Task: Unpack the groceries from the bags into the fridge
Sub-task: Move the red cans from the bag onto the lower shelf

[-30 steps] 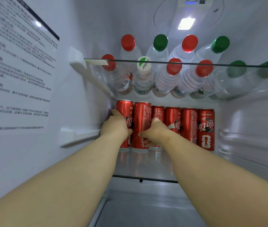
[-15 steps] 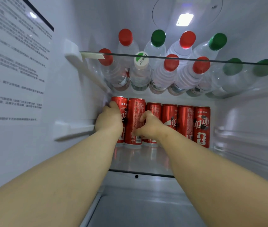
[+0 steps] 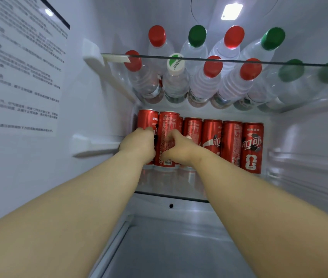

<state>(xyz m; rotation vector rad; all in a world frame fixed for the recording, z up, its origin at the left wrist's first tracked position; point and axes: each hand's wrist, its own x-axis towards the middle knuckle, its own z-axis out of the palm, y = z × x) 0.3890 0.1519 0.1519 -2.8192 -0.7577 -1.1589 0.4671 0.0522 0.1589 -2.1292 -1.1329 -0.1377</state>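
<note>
Both bare forearms reach in to the clear glass shelf (image 3: 165,187). There the left grip (image 3: 139,146) curls round the leftmost slim red aluminium drinks can (image 3: 146,120), and the right grip (image 3: 179,150) clasps the neighbouring red can (image 3: 168,127); both stand upright, touching, at the left end of the row of red cans (image 3: 232,141). Assessment: full cans are fairly heavy, rigid yet dentable, smooth and probably slippery; take them mid-body, thumb opposing fingers. Beyond, clear plastic water bottles (image 3: 176,85) stand on the shelf above.
</note>
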